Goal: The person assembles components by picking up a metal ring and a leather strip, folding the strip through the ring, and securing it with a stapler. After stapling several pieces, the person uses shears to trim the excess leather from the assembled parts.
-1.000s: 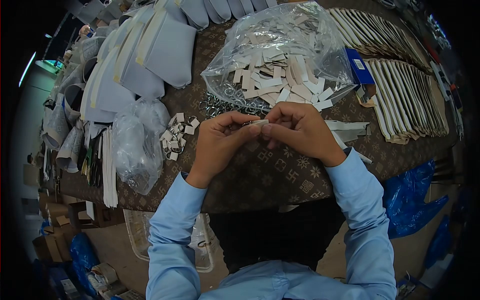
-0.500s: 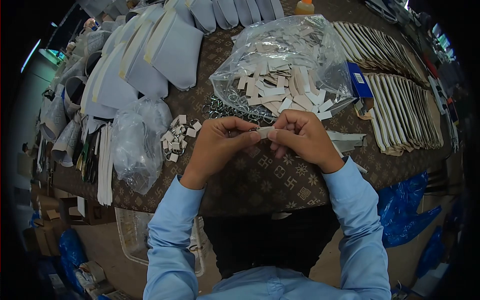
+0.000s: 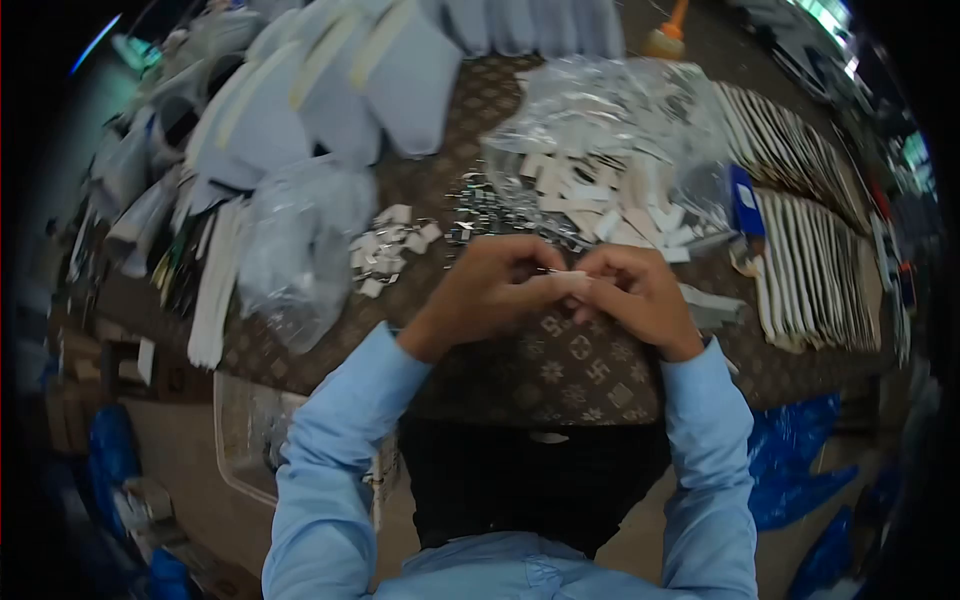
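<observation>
My left hand [image 3: 492, 292] and my right hand [image 3: 643, 297] meet over the front of the table, fingertips pinched together on a small pale strip [image 3: 572, 276]. Fingers cover most of the strip, and motion blurs it. Just beyond the hands lies a heap of small metal rings [image 3: 478, 208]. Pale strips [image 3: 645, 195] of the same sort spill from a clear plastic bag [image 3: 540, 110] behind my right hand. To the left of my left hand sits a small pile of folded pale tabs [image 3: 385, 255], some with metal rings.
A crumpled clear bag [image 3: 300, 250] lies at left, beside long white strips [image 3: 212, 290]. Grey-white panels [image 3: 405, 75] stand behind. At right are rows of stacked pieces [image 3: 815, 270], a blue box [image 3: 743, 200] and, farther back, an orange bottle [image 3: 665, 42]. A patterned cloth [image 3: 590, 375] covers the table.
The view has shifted and blurred. My hands have drawn closer together on the strip; the metal ring seen by my left fingertips earlier is no longer clear.
</observation>
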### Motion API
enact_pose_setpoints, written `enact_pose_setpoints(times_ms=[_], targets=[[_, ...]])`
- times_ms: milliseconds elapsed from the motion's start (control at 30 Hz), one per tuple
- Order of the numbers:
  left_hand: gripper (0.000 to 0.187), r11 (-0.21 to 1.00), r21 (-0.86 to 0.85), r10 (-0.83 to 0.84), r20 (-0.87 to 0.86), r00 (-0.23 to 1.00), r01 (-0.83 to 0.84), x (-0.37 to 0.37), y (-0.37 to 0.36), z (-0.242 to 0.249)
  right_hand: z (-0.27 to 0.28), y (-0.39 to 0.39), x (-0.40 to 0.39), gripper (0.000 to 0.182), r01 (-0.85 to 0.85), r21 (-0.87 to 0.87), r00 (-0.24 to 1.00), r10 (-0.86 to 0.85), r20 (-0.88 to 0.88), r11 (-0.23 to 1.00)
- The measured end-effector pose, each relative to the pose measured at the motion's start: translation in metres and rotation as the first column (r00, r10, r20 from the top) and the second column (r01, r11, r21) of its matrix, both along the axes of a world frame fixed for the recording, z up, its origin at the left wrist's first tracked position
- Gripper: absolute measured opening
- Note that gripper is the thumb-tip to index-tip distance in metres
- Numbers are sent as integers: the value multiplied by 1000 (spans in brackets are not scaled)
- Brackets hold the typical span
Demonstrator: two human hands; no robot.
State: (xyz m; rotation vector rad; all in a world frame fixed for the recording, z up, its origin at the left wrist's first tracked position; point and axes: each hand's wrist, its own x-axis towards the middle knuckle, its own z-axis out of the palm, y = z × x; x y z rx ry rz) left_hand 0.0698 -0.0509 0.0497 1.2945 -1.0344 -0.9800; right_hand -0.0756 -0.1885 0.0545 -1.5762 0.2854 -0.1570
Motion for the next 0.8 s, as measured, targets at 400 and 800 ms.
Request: enact_pose_setpoints(times_ms=[400, 800], targets=[[24, 988, -155, 52, 317, 947, -2, 15, -2, -23, -19, 8, 4, 8, 115, -299, 990, -83, 118, 947], [10, 979, -144, 102, -282, 954, -147, 24, -1, -21, -14, -32, -127, 53, 253, -932, 921, -359, 151, 259]])
